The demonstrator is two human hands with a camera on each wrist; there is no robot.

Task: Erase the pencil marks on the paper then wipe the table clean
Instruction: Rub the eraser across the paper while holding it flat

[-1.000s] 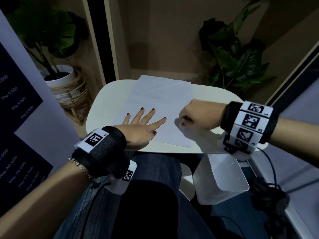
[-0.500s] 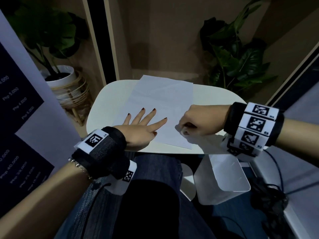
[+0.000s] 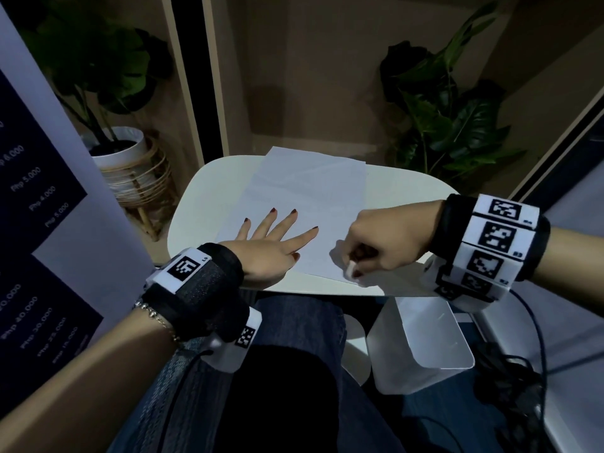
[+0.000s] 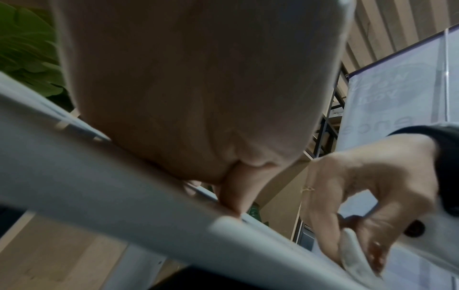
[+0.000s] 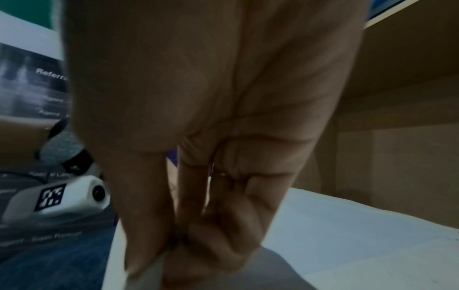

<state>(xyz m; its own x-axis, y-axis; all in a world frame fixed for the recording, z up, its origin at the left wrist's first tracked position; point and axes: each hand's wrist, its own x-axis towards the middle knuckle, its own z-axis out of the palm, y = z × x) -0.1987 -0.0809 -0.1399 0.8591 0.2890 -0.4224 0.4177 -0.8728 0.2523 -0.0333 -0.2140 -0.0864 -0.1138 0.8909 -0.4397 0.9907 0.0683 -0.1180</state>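
The sheet of paper (image 3: 307,210) lies flat on the small white tabletop (image 3: 202,217), its far edge reaching the tabletop's back rim and its near right corner close to the front rim. It looks thin and light, the kind that will slide or crumple under rubbing unless it is pinned down, so I would judge a flat palm a better hold than a pinch at the edge. That is how the left hand (image 3: 271,250) treats it: it rests on the paper's near left part with fingers (image 3: 287,223) straight and spread, nothing curled round anything. The right hand (image 3: 385,243) sits by the paper's near right corner, fingers bunched tight together, pinching a small pale thing that I take to be an eraser (image 3: 349,269), though it could be a scrap of tissue; it is too hidden to be sure. In the left wrist view that pale piece (image 4: 352,255) shows pressed between thumb and fingertips, low against the tabletop's edge. No pencil marks show clearly from here, so how much is erased I cannot say.
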